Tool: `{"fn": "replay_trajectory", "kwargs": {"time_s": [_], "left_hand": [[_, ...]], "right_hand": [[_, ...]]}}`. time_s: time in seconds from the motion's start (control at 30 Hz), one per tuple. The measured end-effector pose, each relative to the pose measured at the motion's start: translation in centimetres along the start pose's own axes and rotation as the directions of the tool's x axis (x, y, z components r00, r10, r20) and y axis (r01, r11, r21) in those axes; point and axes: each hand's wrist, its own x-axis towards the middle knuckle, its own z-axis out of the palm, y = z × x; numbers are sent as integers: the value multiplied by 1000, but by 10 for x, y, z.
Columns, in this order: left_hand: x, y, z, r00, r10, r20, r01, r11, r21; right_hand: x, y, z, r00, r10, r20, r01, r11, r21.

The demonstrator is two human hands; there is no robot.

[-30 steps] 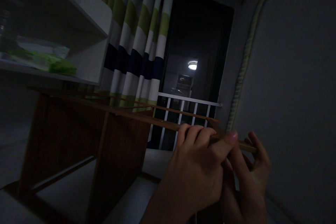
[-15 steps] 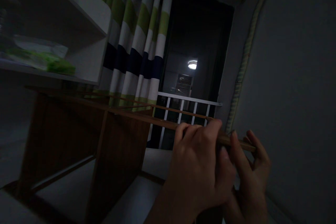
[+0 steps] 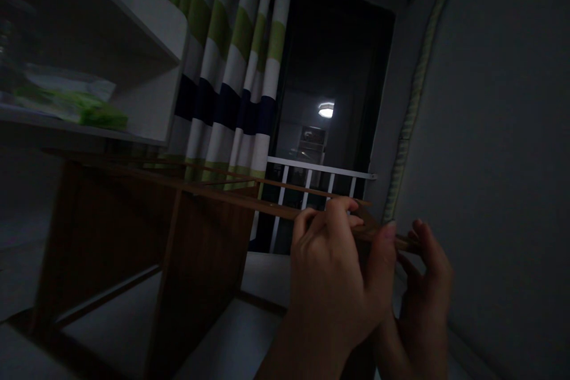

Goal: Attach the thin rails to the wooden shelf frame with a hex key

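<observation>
A brown wooden shelf frame [image 3: 240, 200] with open compartments runs from the left to the lower middle of the head view. My left hand [image 3: 329, 267] curls its fingers over the near rail by the frame's right corner, its thumb raised against the wood. Just right of it, my right hand [image 3: 430, 285] has its fingers and palm around the jutting end of a wooden piece at that corner. Part of the right hand is hidden behind the left wrist. The dim light leaves the join between the pieces hard to make out.
A white shelf [image 3: 151, 95] with a green package [image 3: 100, 114] overhangs the frame at the left. Behind hang striped curtains [image 3: 243, 65] beside a dark window with a white railing [image 3: 320, 166]. A wrapped pipe [image 3: 409, 113] runs down the right wall.
My left index finger has moved back leftward along the corner, and its thumb has risen onto the wood. My right hand's fingers have shifted slightly left and closed around the end.
</observation>
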Motion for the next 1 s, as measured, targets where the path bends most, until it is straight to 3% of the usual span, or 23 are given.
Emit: {"fn": "replay_trajectory", "kwargs": {"time_s": [0.33, 1.0], "left_hand": [[1, 3, 0, 1000, -1, 23, 1, 1000, 6], [6, 3, -1, 998, -29, 55, 22, 993, 114]], "right_hand": [[-1, -4, -3, 994, 99, 49, -103, 991, 82], [-1, -9, -2, 992, 129, -2, -129, 991, 29]]}}
